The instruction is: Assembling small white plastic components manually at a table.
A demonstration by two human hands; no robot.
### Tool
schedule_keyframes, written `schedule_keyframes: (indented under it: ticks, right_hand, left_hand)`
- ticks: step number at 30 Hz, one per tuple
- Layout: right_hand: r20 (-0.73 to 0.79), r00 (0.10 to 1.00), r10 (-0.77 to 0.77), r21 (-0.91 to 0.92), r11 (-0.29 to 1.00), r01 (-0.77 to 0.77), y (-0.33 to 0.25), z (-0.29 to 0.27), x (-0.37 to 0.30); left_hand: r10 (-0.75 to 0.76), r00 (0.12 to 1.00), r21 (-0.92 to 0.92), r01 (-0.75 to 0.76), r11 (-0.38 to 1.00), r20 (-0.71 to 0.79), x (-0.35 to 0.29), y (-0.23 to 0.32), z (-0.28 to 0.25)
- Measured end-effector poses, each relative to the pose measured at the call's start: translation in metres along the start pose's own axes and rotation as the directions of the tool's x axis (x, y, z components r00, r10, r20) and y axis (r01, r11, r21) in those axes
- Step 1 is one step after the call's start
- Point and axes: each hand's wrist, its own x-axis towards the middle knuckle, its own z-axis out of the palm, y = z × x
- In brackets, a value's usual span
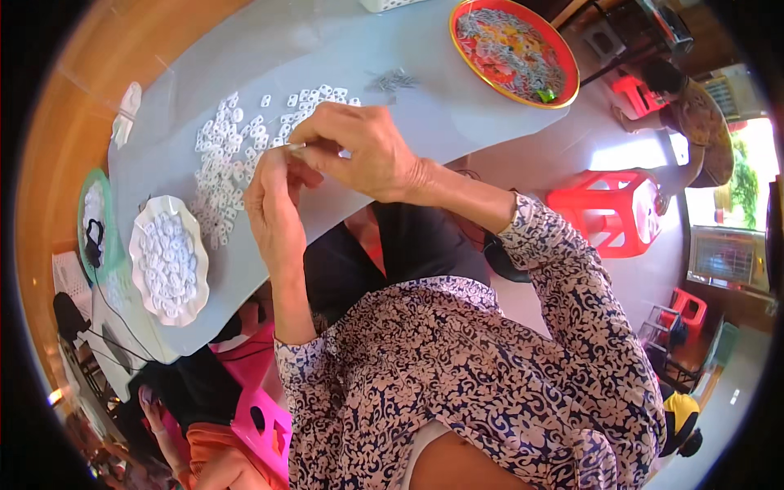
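My left hand (275, 200) and my right hand (359, 151) meet over the near edge of the grey table, fingertips pinched together. Between them shows a small white plastic piece (296, 147), mostly hidden by the fingers. My left hand is closed on it; what the right fingertips pinch is covered. Just beyond the hands lie many loose white plastic pieces (224, 139), each with dark holes. A small heap of thin grey metal pins or nails (394, 79) rests farther back, beyond my right hand.
A white scalloped bowl (202, 282) of white pieces stands at left, near a green basket (114, 214). At the far right sits a red round tray (570, 61) of metal pins. A white cloth (126, 114) lies at the far-left edge. Another person's arm (155, 420) shows lower left; red stools (608, 208) stand right.
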Motion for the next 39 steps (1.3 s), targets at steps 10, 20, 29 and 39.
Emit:
schedule_keyframes:
  ticks: [10,20,29,39]
  right_hand:
    - [0.057,0.983,0.177,0.091,0.979,-0.181,0.0,-0.015,-0.008]
    - [0.182,0.969,0.167,-0.603,0.797,-0.025,0.08,-0.093,0.037]
    - [0.357,0.838,0.413,-0.813,0.58,0.061,0.055,-0.063,0.063]
    - [0.355,0.781,0.514,-0.819,0.574,-0.006,0.058,-0.07,0.068]
  left_hand:
    - [0.021,0.997,-0.046,-0.018,0.999,0.067,0.002,-0.009,0.004]
    - [0.059,0.998,0.05,-0.06,0.997,0.012,-0.002,-0.02,0.0]
    - [0.068,0.997,0.155,-0.06,0.986,-0.049,-0.008,-0.008,0.0]
    - [0.119,0.992,-0.019,-0.119,0.993,0.045,-0.004,-0.022,0.006]
